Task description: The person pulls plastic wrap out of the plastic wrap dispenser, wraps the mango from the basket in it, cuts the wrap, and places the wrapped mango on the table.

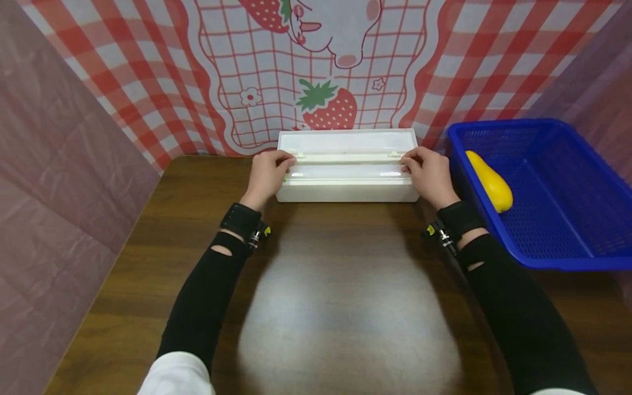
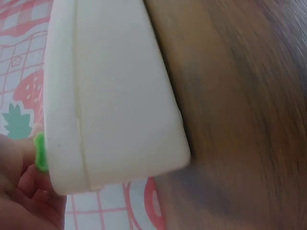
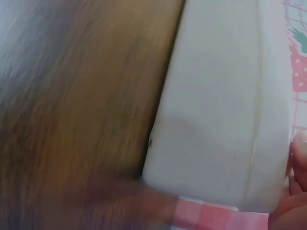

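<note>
A long white plastic wrap dispenser (image 1: pixel 348 192) stands at the back of the table, its lid (image 1: pixel 345 142) raised behind it. Shiny clear plastic wrap (image 1: pixel 345 171) stretches across the opening. At the left end, my left hand (image 1: pixel 266 175) pinches the wrap between thumb and forefinger. My right hand (image 1: pixel 430 176) pinches it likewise at the right end. A green slider (image 2: pixel 41 152) shows by the left fingers in the left wrist view. Only the dispenser's white front and part of the right fingers (image 3: pixel 300 158) appear in the right wrist view.
A blue plastic basket (image 1: pixel 543 263) sits to the right, close to my right forearm, with a yellow pear-shaped item (image 1: pixel 490 182) inside. Behind the dispenser hangs a red-and-white checked cloth (image 1: pixel 163 88). The wooden table (image 1: pixel 345 307) extends toward me.
</note>
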### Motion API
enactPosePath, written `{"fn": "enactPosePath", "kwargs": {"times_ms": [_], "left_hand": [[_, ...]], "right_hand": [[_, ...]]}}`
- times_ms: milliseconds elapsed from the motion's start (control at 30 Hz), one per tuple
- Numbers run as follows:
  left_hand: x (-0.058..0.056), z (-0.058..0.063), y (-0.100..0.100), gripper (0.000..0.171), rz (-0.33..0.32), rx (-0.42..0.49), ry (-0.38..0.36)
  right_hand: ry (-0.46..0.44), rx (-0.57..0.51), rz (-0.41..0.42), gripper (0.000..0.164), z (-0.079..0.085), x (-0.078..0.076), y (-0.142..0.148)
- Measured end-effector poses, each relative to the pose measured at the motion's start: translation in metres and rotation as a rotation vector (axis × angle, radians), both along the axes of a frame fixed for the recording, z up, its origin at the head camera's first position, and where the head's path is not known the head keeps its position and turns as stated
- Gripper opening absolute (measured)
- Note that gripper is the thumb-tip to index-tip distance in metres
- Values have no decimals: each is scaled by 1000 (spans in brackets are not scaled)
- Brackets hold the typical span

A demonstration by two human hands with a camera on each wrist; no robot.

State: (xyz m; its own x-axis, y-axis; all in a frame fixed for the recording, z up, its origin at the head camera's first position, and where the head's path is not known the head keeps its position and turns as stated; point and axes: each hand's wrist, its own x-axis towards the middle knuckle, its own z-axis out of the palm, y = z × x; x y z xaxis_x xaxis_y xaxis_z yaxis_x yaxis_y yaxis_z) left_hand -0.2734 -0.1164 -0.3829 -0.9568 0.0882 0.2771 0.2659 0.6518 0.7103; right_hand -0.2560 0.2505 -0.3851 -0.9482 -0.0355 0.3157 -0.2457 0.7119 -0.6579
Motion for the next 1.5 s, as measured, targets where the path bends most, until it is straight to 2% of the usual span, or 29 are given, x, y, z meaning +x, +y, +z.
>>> {"fn": "enactPosePath", "kwargs": {"times_ms": [167,300,400,533,767,900,1033,1133,1300,1500], "left_hand": [[0,4,5,22,70,39,-59],[2,10,15,21,145,56,-99],[4,11,21,20,167,87,-111],[4,8,24,19,154,88,-106],[2,2,17,17,73,-9,-26],[1,0,13,19,59,-10,-41],[1,-1,11,20,70,84,-90],[2,-4,12,20,72,174,-86],[1,-11,12,19,68,320,-52],[0,-13,10,17,54,409,15]], "right_hand": [[-66,-74,-10,29,-1,-2,1],[-77,-97,-16,29,-3,-2,0],[-78,-104,-22,29,-3,-1,-2],[-90,-107,-33,30,-4,-1,-3],[-75,-100,-56,29,-6,0,-4],[-88,-117,-64,30,-6,0,-3],[-109,-157,-74,30,-5,-1,-4],[-128,-205,-87,31,-3,-1,-5],[-148,-265,-93,31,-1,-1,-6],[-123,-350,-78,27,0,0,-5]]}}
